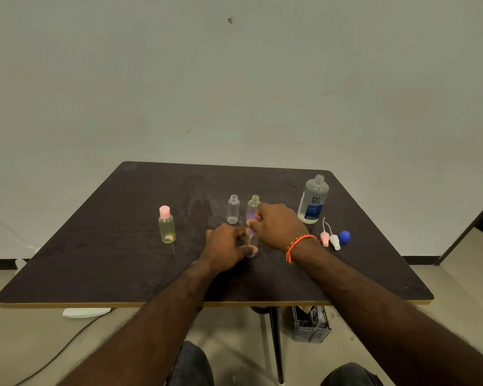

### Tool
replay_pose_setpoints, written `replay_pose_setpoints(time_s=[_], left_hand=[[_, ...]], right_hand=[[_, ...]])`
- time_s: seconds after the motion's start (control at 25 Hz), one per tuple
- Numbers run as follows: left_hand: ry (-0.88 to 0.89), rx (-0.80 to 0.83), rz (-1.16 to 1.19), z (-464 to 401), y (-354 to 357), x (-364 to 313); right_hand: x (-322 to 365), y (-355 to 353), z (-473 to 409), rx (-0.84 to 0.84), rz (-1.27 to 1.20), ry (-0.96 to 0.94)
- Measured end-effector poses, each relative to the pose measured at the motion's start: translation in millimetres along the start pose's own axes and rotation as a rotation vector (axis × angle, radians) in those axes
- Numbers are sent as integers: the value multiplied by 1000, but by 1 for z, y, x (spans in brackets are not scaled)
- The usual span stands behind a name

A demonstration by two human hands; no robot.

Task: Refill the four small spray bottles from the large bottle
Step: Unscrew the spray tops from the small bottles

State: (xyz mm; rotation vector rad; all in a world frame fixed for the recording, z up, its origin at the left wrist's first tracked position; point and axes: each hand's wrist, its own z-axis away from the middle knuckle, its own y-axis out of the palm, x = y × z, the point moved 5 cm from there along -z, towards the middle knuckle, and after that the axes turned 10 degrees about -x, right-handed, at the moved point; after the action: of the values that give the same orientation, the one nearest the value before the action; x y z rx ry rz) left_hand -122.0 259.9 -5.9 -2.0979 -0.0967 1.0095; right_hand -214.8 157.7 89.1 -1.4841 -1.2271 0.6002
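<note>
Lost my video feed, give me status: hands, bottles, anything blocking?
Left hand holds small clear bottle; right hand pinches its purple top. Two small bottles uncapped, yellow one capped. Large bottle open. Nothing blocking.

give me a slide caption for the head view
Both hands work a small clear bottle beside the uncapped large bottle.

Dark table (123, 260): large bottle (313, 200), small bottles (233, 209), loose caps (334, 240).

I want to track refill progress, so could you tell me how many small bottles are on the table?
4: a yellowish capped bottle at left, two clear uncapped bottles standing mid-table, and one gripped by both hands, largely hidden.
</note>
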Motion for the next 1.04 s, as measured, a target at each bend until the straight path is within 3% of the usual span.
replay_pose_setpoints(time_s=[0.12, 0.4, 0.64, 0.84, 1.04], left_hand=[[-17, 8, 28, 0, 2, 2], [-28, 16, 8, 1, 2, 1], [-20, 25, 31, 3, 3, 3], [-24, -16, 31, 3, 3, 2], [-32, -16, -1, 5, 0, -1]], right_hand=[[8, 5, 3, 87, -58, -56], [4, 4, 3, -5, 2, -12], [13, 0, 5, 96, -148, -155], [1, -31, 4, -193, -293, -112], [-57, -69, 14, -650, -382, 156]])
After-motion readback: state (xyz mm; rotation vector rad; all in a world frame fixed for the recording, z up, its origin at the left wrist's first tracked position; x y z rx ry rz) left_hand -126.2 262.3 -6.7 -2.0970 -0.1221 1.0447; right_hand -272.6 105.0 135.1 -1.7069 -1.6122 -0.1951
